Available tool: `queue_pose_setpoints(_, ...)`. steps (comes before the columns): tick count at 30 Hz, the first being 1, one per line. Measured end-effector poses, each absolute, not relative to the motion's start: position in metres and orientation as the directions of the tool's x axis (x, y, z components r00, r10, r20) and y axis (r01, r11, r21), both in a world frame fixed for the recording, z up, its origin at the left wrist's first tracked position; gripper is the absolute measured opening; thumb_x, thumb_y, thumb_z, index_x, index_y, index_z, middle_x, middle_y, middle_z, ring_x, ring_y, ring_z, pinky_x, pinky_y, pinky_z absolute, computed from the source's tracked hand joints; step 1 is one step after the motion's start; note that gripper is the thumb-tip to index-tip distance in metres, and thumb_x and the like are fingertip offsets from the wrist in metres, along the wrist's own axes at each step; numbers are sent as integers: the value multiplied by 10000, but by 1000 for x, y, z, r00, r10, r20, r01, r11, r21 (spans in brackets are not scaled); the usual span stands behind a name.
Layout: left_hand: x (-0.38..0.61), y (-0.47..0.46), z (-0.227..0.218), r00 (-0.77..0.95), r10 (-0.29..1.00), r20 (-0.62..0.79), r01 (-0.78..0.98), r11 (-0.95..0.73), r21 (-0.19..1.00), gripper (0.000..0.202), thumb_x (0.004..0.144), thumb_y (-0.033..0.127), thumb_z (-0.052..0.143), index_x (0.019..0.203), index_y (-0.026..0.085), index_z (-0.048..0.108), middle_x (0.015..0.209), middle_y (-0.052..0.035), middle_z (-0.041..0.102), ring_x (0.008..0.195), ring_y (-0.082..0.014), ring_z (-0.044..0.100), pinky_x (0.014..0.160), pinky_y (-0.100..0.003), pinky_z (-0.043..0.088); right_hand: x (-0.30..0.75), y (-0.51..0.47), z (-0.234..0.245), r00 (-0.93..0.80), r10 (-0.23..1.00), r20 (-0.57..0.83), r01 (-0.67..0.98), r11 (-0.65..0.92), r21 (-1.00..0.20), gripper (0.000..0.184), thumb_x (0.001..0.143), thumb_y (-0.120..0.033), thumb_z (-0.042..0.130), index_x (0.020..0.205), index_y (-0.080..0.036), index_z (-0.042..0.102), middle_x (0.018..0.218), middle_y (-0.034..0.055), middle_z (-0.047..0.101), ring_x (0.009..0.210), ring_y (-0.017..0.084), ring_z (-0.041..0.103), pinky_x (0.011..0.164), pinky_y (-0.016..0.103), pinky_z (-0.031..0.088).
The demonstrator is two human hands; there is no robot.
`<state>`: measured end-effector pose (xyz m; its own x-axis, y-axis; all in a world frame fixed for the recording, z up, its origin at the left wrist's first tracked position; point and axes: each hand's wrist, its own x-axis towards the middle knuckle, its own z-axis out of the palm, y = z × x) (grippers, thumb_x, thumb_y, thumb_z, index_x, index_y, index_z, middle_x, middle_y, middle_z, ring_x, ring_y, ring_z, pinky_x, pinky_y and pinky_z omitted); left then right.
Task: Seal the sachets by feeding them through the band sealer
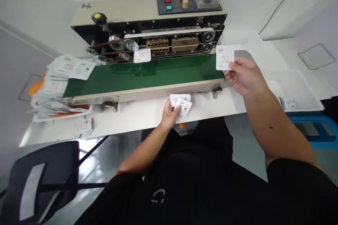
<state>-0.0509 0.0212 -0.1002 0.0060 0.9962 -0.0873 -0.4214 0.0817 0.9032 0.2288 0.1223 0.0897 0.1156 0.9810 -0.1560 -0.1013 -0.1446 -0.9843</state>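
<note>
Between the thumb and fingers of my right hand (244,75) is a white printed sachet (224,57), upright at the right end of the sealing machine's green belt (148,72). My left hand (169,115) is closed on a few small white sachets (184,105), fanned out in front of the belt's near edge. Another sachet (142,55) is at the back of the belt, its upper edge by the rollers of the band sealer (169,35). Fingers behind the sachets are partly hidden.
At the belt's left end, many sachets (56,77) are heaped over a white tray (63,114). More sachets (83,127) lie on the table before it. On the right, a white bin (303,91) holds several sachets. A black chair (42,179) stands lower left.
</note>
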Motion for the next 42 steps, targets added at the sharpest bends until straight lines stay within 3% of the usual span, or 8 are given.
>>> queue_pose_setpoints(6, -51, 21, -100, 19, 995, -93, -428, 92, 899, 574, 843, 512, 885, 1244, 226, 591, 1093, -67, 776, 727, -144, 712, 482, -187, 473, 242, 180, 93, 154, 952, -265, -28, -264, -964, 206, 1058, -85, 574, 876, -136, 653, 619, 16, 632, 449, 75, 553, 421, 138, 429)
queue_pose_setpoints(14, -51, 19, -94, 20, 994, -111, -410, 109, 906, 580, 833, 525, 889, 1220, 208, 596, 1080, -72, 769, 748, -148, 716, 498, -184, 487, 234, 216, 87, 132, 947, -294, -58, -288, -956, 152, 1029, -129, 688, 882, -125, 649, 632, 18, 644, 457, 70, 558, 408, 142, 442)
queue_pose_setpoints(20, -52, 20, -97, 22, 994, -103, -425, 102, 899, 567, 842, 507, 886, 1228, 212, 593, 1051, -56, 762, 731, -140, 709, 496, -184, 495, 204, 216, 98, 117, 934, -337, 75, -346, -935, 159, 1085, -79, 562, 942, -119, 618, 612, 5, 638, 445, 41, 528, 470, 132, 402)
queue_pose_setpoints(24, -52, 20, -99, 29, 994, -106, -426, 108, 898, 572, 839, 506, 887, 1235, 218, 591, 1076, -65, 769, 745, -147, 717, 484, -181, 482, 185, 217, 100, 86, 932, -351, 127, -360, -924, 154, 1064, -127, 630, 911, -146, 627, 621, 10, 639, 439, 65, 519, 448, 172, 419)
queue_pose_setpoints(27, -52, 20, -98, 26, 994, -107, -425, 108, 899, 570, 838, 518, 886, 1229, 225, 591, 1067, -58, 774, 731, -145, 716, 489, -187, 484, 181, 209, 99, 120, 966, -228, 192, -247, -950, 153, 1046, -200, 693, 905, -158, 649, 617, 1, 629, 456, 70, 517, 448, 182, 398)
queue_pose_setpoints(31, -52, 19, -97, 39, 994, -99, -437, 106, 893, 547, 852, 517, 876, 1220, 229, 593, 1066, -53, 772, 730, -143, 717, 491, -194, 491, 181, 159, 92, 197, 961, 193, 353, 114, -929, 128, 1028, -246, 700, 922, -178, 679, 608, -33, 597, 468, 66, 489, 479, 206, 373)
queue_pose_setpoints(34, -52, 19, -96, 34, 995, -98, -444, 103, 890, 548, 851, 522, 876, 1218, 227, 595, 1059, -56, 772, 712, -141, 708, 497, -204, 498, 174, 98, 70, 134, 957, 256, 409, 182, -894, 202, 1030, -354, 664, 889, -214, 698, 639, -19, 598, 538, 110, 536, 537, 252, 437)
queue_pose_setpoints(42, -48, 19, -93, -34, 992, -118, -461, 89, 883, 584, 791, 492, 932, 1191, 214, 610, 994, -31, 764, 666, -112, 672, 495, -193, 483, 126, 13, -30, -159, 978, -135, 270, -88, -959, 284, 906, -488, 763, 1019, -231, 716, 903, 44, 745, 749, 196, 681, 690, 336, 563)
